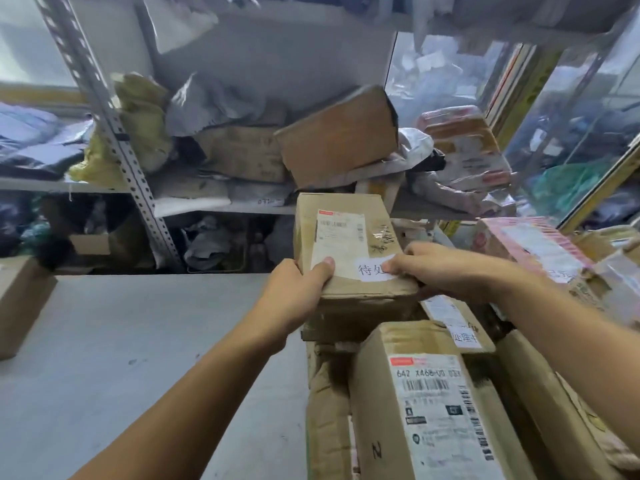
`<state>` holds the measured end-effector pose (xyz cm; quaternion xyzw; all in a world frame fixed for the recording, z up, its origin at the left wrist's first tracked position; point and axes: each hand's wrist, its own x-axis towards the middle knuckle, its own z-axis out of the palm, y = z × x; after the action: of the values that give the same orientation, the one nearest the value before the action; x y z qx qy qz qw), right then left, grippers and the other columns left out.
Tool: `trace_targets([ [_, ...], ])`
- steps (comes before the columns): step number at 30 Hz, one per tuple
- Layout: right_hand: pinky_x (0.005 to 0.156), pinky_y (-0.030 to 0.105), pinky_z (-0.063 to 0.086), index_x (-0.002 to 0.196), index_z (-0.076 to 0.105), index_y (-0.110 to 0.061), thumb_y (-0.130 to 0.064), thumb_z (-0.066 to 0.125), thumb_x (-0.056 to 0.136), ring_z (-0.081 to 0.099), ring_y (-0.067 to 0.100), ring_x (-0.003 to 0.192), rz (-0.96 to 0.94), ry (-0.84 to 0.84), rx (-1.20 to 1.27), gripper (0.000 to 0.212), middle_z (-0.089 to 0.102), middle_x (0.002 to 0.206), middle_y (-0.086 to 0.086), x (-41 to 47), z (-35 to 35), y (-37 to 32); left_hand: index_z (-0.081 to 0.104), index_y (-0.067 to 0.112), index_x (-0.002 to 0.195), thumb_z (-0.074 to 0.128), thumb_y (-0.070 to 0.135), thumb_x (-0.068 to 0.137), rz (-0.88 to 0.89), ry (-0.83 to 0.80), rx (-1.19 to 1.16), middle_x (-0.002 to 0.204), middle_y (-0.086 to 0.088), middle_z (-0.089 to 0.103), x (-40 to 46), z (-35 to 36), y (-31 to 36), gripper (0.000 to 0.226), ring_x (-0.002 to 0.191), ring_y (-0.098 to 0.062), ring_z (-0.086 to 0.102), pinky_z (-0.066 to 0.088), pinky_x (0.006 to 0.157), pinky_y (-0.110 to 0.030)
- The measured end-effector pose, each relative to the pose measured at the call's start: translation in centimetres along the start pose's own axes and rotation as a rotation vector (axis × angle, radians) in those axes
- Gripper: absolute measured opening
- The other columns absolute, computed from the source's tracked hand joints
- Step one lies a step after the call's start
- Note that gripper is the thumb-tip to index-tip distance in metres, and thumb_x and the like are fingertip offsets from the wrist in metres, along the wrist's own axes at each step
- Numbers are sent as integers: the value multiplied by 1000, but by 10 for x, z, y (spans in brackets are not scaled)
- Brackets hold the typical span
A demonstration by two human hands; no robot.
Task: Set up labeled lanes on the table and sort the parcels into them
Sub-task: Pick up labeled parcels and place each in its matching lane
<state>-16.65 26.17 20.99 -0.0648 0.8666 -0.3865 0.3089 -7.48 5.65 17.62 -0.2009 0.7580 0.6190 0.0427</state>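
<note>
Fingers of the left hand [300,289] curl round the near left corner of a worn brown cardboard parcel [349,247], thumb on top. Right hand [446,271] pinches a white paper label [372,271] against its lid. That parcel sits atop stacked boxes beside the grey table [121,341].

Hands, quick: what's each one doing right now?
Left hand: grips the near left corner of the cardboard parcel, thumb on its shipping label.
Right hand: holds the parcel's right side, fingers on the handwritten paper slip.
</note>
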Motion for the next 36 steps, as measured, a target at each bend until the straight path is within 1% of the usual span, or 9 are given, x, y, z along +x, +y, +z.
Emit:
trace_targets([
  [4,53,16,52,100,57,-16,-33,58,98,67,-5,62,-1,-35,14,17,72,68,-18,5,6,19,51,18,127,54,51,95,-18,-11,18,120,3,64,-6,9,-12,46,104,-16,63,54,70,-26],
  [7,50,16,52,102,55,-16,-33,61,96,67,-3,60,0,-24,12,19,73,80,-7,3,10,27,50,23,129,54,49,96,24,-8,44,124,8,63,-11,14,-17,41,109,-13,62,54,74,-23],
  [13,88,44,56,111,48,-25,-51,62,92,69,20,99,12,-8,-61,35,68,111,6,-3,9,30,49,21,129,55,48,95,-30,3,18,122,5,61,-11,14,-14,44,103,-12,60,50,67,-23],
  [17,88,38,59,120,47,-29,-53,59,93,67,14,99,-45,2,-38,38,66,111,-7,-5,9,31,36,23,142,58,43,95,-5,1,3,131,7,57,-8,12,-15,56,108,-12,59,51,72,-23],
  [24,88,37,56,132,45,-33,-64,56,87,63,5,98,-94,80,-120,56,59,116,-18,-5,7,35,26,30,148,58,39,96,59,-3,-5,117,17,50,-12,11,-16,62,108,-9,55,46,72,-18],
  [28,87,30,41,148,35,-28,-66,55,87,52,7,107,-165,183,-225,75,54,140,-7,-6,7,32,25,30,150,57,38,96,116,27,95,118,19,46,-17,8,-13,63,108,-8,49,40,68,-13],
  [30,88,29,39,151,31,-28,-64,56,89,53,12,116,-187,207,-261,76,52,146,-4,-11,7,27,24,30,152,56,38,97,144,48,142,129,13,46,-20,5,-10,64,113,-11,47,45,76,-17],
  [33,73,18,39,147,31,-36,-60,55,91,53,7,102,-242,233,-396,65,57,140,-9,-24,8,13,19,28,155,56,39,97,170,120,214,159,4,30,-24,-3,-6,70,141,-21,34,38,109,-44],
  [36,81,19,39,148,28,-38,-55,56,93,55,10,114,-341,295,-532,64,53,144,-11,-41,15,-13,22,29,155,57,41,96,271,196,268,162,5,24,-28,-20,-5,70,146,-19,26,30,114,-44],
])
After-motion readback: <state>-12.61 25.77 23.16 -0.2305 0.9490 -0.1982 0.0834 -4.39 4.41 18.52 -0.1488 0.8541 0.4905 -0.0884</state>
